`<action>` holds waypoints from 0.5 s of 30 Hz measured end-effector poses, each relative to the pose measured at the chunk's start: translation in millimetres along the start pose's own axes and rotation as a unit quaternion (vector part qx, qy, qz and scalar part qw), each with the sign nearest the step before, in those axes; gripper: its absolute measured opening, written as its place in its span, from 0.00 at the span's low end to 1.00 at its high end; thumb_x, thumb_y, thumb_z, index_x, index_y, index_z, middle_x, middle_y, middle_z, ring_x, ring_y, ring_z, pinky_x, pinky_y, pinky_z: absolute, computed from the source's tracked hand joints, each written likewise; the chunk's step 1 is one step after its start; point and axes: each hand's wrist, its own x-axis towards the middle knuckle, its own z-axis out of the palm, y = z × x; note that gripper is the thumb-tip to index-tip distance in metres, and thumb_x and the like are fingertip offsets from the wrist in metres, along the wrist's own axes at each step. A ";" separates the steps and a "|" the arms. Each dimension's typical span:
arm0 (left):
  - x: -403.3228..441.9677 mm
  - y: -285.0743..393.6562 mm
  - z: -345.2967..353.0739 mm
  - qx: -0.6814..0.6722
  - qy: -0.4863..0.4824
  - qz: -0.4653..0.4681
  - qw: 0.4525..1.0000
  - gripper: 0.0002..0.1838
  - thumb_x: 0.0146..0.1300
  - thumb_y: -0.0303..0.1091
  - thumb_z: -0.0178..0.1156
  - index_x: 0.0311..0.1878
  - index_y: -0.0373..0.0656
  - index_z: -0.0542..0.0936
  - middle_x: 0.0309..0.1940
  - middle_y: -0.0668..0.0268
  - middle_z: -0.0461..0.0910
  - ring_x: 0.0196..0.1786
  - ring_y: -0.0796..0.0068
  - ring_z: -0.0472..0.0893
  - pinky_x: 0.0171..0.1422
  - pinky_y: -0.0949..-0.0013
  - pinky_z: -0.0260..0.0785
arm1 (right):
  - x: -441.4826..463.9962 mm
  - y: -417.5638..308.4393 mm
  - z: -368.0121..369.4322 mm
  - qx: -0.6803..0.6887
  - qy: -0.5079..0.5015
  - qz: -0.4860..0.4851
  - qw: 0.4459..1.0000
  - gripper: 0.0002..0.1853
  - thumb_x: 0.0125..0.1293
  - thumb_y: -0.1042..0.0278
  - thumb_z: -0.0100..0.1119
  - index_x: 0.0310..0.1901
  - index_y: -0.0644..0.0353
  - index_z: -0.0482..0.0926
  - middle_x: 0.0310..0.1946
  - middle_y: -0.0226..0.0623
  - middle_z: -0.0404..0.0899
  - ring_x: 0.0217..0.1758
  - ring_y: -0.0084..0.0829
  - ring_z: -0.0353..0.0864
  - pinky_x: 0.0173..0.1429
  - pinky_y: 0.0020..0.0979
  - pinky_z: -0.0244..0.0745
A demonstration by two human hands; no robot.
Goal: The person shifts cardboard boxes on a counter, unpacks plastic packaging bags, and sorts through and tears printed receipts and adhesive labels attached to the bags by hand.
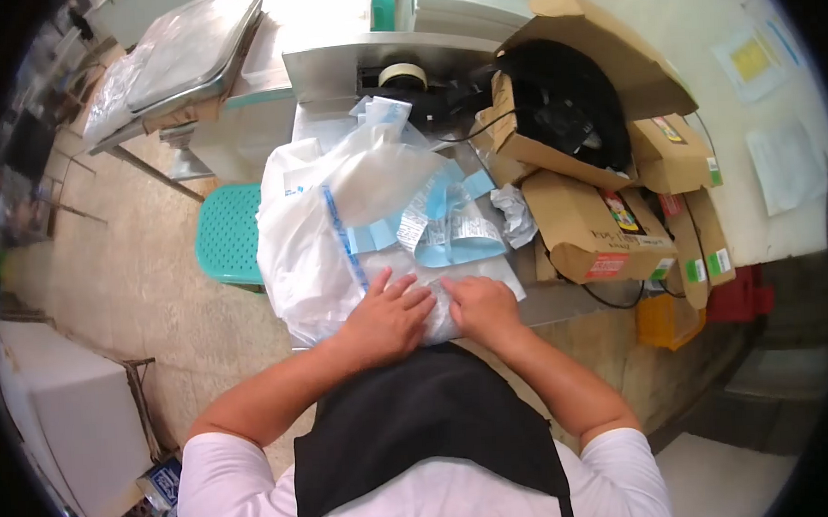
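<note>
A large crumpled white plastic bag (303, 254) with blue print is spread over the work table in front of me. My left hand (391, 315) lies on the near part of this plastic, fingers stretched and apart. Close beside it, my right hand (483, 306) rests on the same plastic with its fingers curled in, apparently gripping a bit of it; the fingertips are partly hidden. Just beyond both hands, a curling strip of printed labels on light-blue backing (450, 229) lies on the bag.
Open cardboard boxes (607, 236) are stacked on the right, near a crumpled paper ball (514, 215). A tape roll (402, 75) sits at the back. To the left stand a green stool (228, 231) and metal trays (192, 51). A yellow crate (668, 321) is lower right.
</note>
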 end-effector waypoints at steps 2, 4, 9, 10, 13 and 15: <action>1.3 -1.7 6.1 0.044 -0.021 0.014 0.999 0.29 0.67 0.46 0.60 0.68 0.41 0.76 0.72 0.59 0.71 0.77 0.53 0.65 0.82 0.40 0.46 | -1.7 1.3 2.4 -0.017 -0.003 0.009 1.000 0.20 0.58 0.66 0.62 0.54 0.52 0.84 0.32 0.37 0.82 0.36 0.42 0.84 0.38 0.46 0.78; 3.9 -2.4 9.3 0.080 -0.026 0.023 0.996 0.29 0.70 0.49 0.58 0.68 0.41 0.76 0.72 0.60 0.71 0.77 0.53 0.64 0.82 0.40 0.45 | -3.5 1.7 3.6 -0.024 0.004 0.012 1.000 0.20 0.58 0.67 0.61 0.54 0.48 0.85 0.31 0.35 0.81 0.36 0.41 0.83 0.39 0.46 0.77; 2.9 -1.3 7.5 0.109 -0.057 0.027 0.992 0.29 0.69 0.49 0.57 0.67 0.41 0.76 0.73 0.60 0.69 0.78 0.53 0.63 0.82 0.41 0.45 | -6.8 0.1 4.5 -0.036 -0.003 -0.027 0.999 0.22 0.59 0.67 0.61 0.57 0.49 0.83 0.29 0.35 0.81 0.33 0.41 0.84 0.37 0.46 0.78; 3.8 -1.4 7.0 0.109 -0.055 0.028 0.992 0.28 0.69 0.48 0.58 0.67 0.42 0.76 0.73 0.60 0.69 0.78 0.53 0.63 0.82 0.41 0.46 | -7.4 3.0 6.2 -0.039 -0.001 -0.029 0.999 0.22 0.59 0.67 0.61 0.58 0.49 0.83 0.28 0.35 0.81 0.32 0.41 0.84 0.36 0.45 0.78; -2.6 -3.7 11.7 0.076 -0.020 -0.024 0.997 0.27 0.68 0.45 0.60 0.67 0.43 0.76 0.72 0.58 0.70 0.78 0.53 0.64 0.81 0.42 0.48 | -8.1 10.3 9.1 -0.031 0.006 -0.038 0.999 0.22 0.59 0.67 0.61 0.58 0.49 0.83 0.28 0.36 0.81 0.31 0.40 0.84 0.35 0.44 0.78; -5.6 -6.7 9.5 0.072 -0.030 -0.042 0.996 0.27 0.67 0.43 0.61 0.67 0.43 0.76 0.72 0.57 0.70 0.77 0.53 0.64 0.81 0.43 0.50 | -8.6 11.1 9.3 -0.027 0.005 -0.036 0.999 0.22 0.59 0.67 0.61 0.57 0.48 0.84 0.28 0.36 0.81 0.31 0.40 0.84 0.34 0.44 0.78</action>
